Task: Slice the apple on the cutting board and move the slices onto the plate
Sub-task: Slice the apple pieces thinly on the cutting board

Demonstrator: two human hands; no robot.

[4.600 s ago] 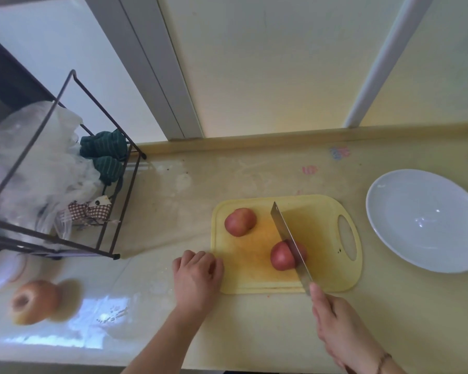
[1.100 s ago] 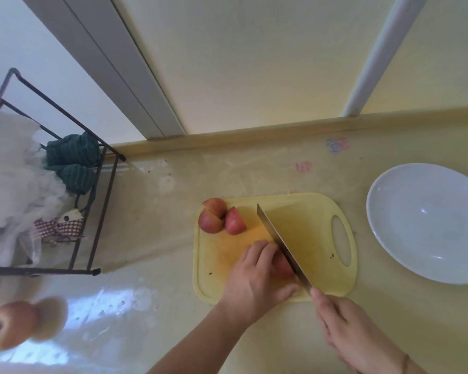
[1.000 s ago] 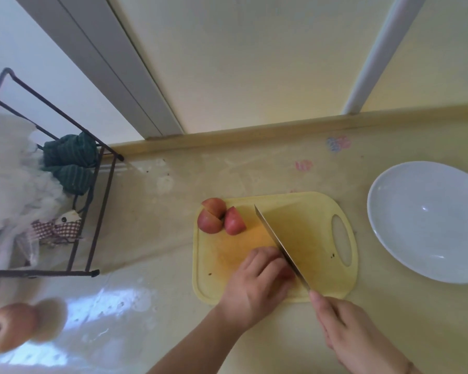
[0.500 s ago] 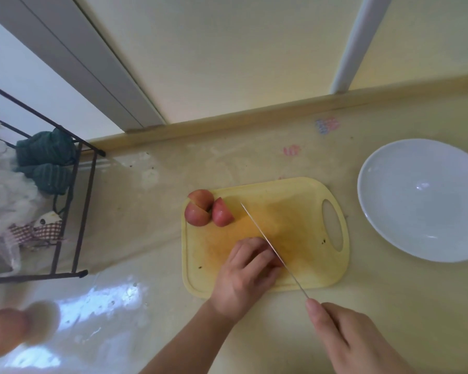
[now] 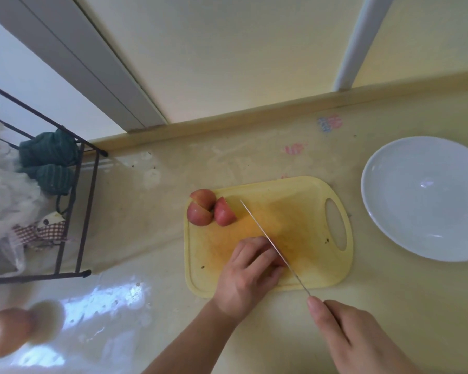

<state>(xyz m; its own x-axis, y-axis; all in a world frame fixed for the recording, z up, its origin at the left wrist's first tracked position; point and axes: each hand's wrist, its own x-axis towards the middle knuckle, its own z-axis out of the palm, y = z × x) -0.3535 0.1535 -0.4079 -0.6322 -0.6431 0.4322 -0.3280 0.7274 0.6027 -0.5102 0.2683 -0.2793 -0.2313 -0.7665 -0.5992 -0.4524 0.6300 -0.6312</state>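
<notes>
We take the yellow cutting board (image 5: 303, 211) as our landmark; it lies flat on the worktop (image 5: 389, 306). At its near edge our left hand (image 5: 247, 276) curls over an apple piece (image 5: 280, 261), the grip closed on it so that only a sliver of red skin shows beside the fingers. Our right hand (image 5: 354, 338), just off the board's near edge, has its grip clenched on the handle of the knife (image 5: 268, 240); the thin blade runs diagonally across the board and passes right beside the left fingers, at the covered piece. Three cut apple wedges (image 5: 211, 210) sit together at the board's far left corner, skin up. The white plate (image 5: 427, 195) stands to the right of the board, apart from it. Well to the board's left is a black wire rack (image 5: 76, 211).
</notes>
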